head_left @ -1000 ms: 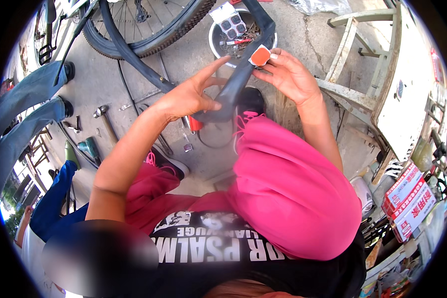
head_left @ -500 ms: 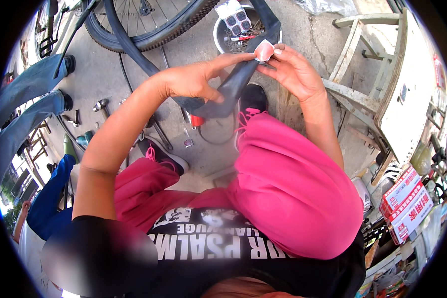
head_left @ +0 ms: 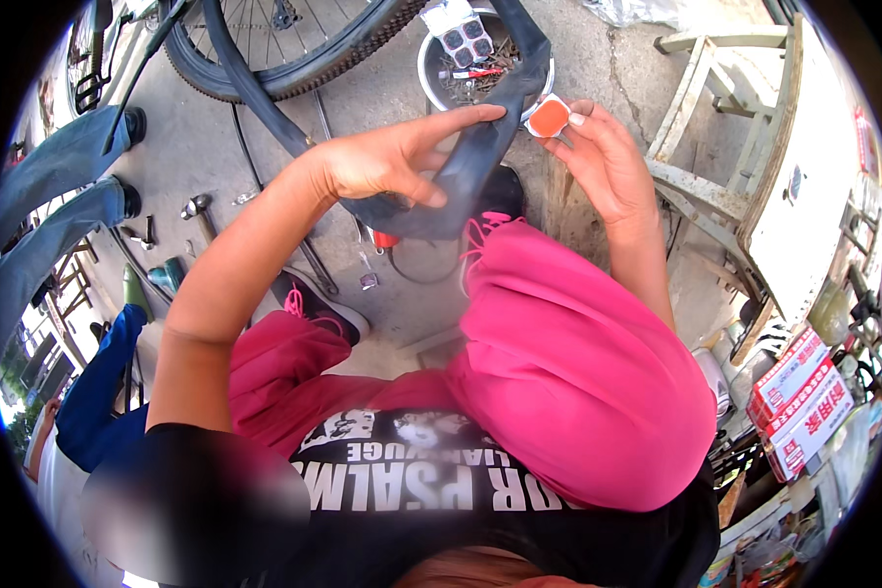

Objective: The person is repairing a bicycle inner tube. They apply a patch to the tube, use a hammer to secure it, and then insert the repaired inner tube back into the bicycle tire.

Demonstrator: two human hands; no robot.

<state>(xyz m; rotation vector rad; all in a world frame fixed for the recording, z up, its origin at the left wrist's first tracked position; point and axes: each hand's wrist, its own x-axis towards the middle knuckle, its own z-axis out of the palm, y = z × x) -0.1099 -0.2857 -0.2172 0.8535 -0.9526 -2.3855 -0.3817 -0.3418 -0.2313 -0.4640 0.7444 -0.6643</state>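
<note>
A dark grey bicycle inner tube (head_left: 475,157) runs up from between my knees and loops back toward the wheel. My left hand (head_left: 387,162) holds it, index finger stretched along the tube and thumb against its lower part; the other fingers are partly hidden. To the right of the tube, my right hand (head_left: 612,167) pinches a small tube patch (head_left: 549,118) between thumb and fingers. The patch shows an orange face with a pale border, and it is apart from the tube.
Beyond the tube stands a pale basin (head_left: 427,73) with debris and a sheet of dark patches (head_left: 466,41). A bicycle wheel (head_left: 304,73) lies at upper left, a hammer (head_left: 199,211) on the ground below it. A worn wooden stool (head_left: 710,191) stands right; another person's legs (head_left: 64,167) are left.
My right hand has drawn the patch a little right and down, away from the tube, and its orange face has turned into view. My left hand keeps its hold on the tube.
</note>
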